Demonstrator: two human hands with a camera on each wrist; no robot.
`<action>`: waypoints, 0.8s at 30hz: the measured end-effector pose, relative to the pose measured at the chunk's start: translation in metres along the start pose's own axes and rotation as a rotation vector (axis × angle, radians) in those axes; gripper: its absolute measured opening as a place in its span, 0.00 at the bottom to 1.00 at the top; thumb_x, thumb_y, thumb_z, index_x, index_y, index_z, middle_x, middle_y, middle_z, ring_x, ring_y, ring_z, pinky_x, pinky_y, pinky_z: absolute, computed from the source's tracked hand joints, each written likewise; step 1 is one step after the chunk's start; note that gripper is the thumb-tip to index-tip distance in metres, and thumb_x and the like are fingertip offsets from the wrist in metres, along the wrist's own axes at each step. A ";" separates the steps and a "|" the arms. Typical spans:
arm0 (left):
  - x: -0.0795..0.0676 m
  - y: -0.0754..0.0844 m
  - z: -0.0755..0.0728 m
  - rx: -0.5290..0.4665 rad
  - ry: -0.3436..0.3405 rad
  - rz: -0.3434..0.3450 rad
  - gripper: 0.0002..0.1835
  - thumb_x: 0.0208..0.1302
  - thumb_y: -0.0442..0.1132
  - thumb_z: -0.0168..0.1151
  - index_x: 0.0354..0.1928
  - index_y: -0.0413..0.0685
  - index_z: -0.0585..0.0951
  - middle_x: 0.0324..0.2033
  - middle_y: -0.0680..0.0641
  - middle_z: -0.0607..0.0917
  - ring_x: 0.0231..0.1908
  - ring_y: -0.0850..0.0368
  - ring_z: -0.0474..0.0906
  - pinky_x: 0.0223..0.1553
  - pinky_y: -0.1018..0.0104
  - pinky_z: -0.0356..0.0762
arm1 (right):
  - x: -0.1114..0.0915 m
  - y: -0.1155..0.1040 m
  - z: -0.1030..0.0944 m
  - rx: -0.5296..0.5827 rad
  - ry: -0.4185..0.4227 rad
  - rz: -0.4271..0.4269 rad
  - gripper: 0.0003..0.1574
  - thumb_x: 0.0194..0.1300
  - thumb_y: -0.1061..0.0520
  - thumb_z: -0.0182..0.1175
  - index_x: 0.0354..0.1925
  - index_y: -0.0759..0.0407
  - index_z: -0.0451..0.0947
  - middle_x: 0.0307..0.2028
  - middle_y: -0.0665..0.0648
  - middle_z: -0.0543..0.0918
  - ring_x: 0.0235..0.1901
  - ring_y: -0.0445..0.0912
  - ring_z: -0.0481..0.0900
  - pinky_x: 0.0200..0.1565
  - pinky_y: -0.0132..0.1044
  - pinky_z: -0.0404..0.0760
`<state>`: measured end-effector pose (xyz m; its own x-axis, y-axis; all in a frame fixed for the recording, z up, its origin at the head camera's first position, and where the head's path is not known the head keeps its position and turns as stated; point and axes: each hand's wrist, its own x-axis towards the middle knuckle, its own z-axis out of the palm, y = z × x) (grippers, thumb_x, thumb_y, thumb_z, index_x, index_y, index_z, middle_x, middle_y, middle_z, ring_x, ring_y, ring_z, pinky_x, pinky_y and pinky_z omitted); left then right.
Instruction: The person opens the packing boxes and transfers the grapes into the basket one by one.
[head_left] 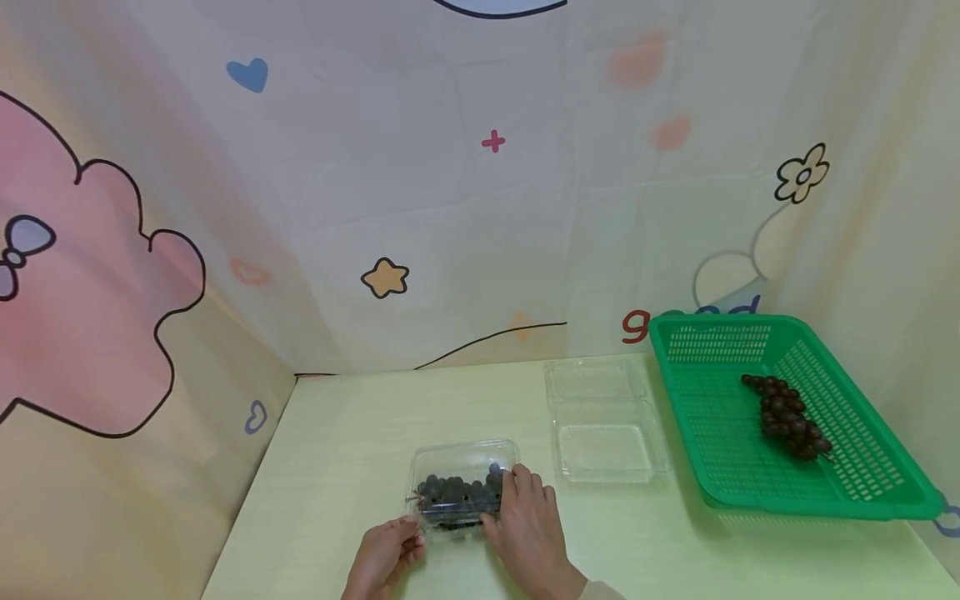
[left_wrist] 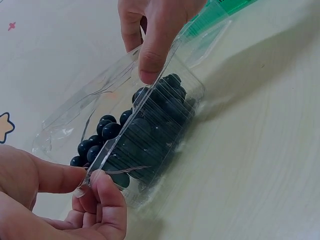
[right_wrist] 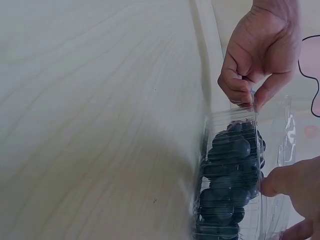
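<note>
A clear plastic clamshell box (head_left: pixel 463 454) of dark grapes (head_left: pixel 453 489) sits on the table in front of me. Its lid stands partly raised, tilted over the fruit, in the left wrist view. My left hand (head_left: pixel 385 554) pinches the near left corner of the rim between thumb and fingers, close to a thin stem (left_wrist: pixel 131 170). At the right end my right hand (head_left: pixel 531 527) holds the box, its thumb (left_wrist: pixel 152 60) on the front rim and the fingers over the lid side. The right wrist view shows the grapes (right_wrist: pixel 225 185) through the ribbed wall.
An open, vacant clamshell box (head_left: pixel 606 454) lies right of the hands. Beyond it stands a green plastic basket (head_left: pixel 678 417) with a bunch of dark red grapes (head_left: pixel 787 421) inside. A patterned curtain (head_left: pixel 450 208) hangs along the table's back edge and sides.
</note>
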<state>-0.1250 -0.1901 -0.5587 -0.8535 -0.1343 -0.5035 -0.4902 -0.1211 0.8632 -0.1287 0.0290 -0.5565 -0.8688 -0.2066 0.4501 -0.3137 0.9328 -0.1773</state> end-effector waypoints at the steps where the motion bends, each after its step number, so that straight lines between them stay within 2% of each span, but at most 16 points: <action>1: 0.000 0.000 0.000 -0.002 -0.002 0.002 0.11 0.76 0.28 0.53 0.50 0.22 0.75 0.30 0.45 0.80 0.31 0.58 0.78 0.36 0.68 0.81 | 0.000 0.000 0.000 0.001 0.003 -0.002 0.43 0.51 0.39 0.79 0.51 0.70 0.80 0.49 0.61 0.76 0.43 0.54 0.76 0.40 0.45 0.75; 12: -0.002 -0.001 0.000 -0.006 -0.020 0.011 0.12 0.76 0.28 0.52 0.52 0.21 0.75 0.30 0.46 0.80 0.32 0.58 0.78 0.36 0.68 0.81 | 0.000 0.004 -0.004 0.076 -0.014 -0.043 0.38 0.53 0.47 0.79 0.50 0.74 0.80 0.48 0.64 0.77 0.46 0.54 0.77 0.48 0.47 0.79; 19: -0.001 0.000 0.000 0.000 -0.021 0.007 0.12 0.76 0.28 0.52 0.53 0.22 0.75 0.31 0.46 0.80 0.32 0.58 0.78 0.37 0.68 0.81 | 0.001 0.006 -0.002 0.095 0.014 -0.075 0.34 0.52 0.51 0.78 0.48 0.73 0.79 0.47 0.64 0.77 0.44 0.54 0.77 0.47 0.47 0.79; 24: 0.000 0.000 -0.001 0.005 -0.021 -0.005 0.09 0.77 0.29 0.53 0.49 0.26 0.75 0.31 0.46 0.80 0.32 0.58 0.78 0.37 0.68 0.81 | 0.002 0.007 -0.001 0.087 0.027 -0.092 0.33 0.51 0.52 0.79 0.46 0.74 0.80 0.46 0.64 0.77 0.43 0.54 0.76 0.47 0.47 0.79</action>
<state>-0.1248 -0.1907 -0.5582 -0.8544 -0.1132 -0.5072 -0.4955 -0.1166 0.8607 -0.1320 0.0357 -0.5560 -0.8246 -0.2807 0.4912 -0.4243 0.8811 -0.2089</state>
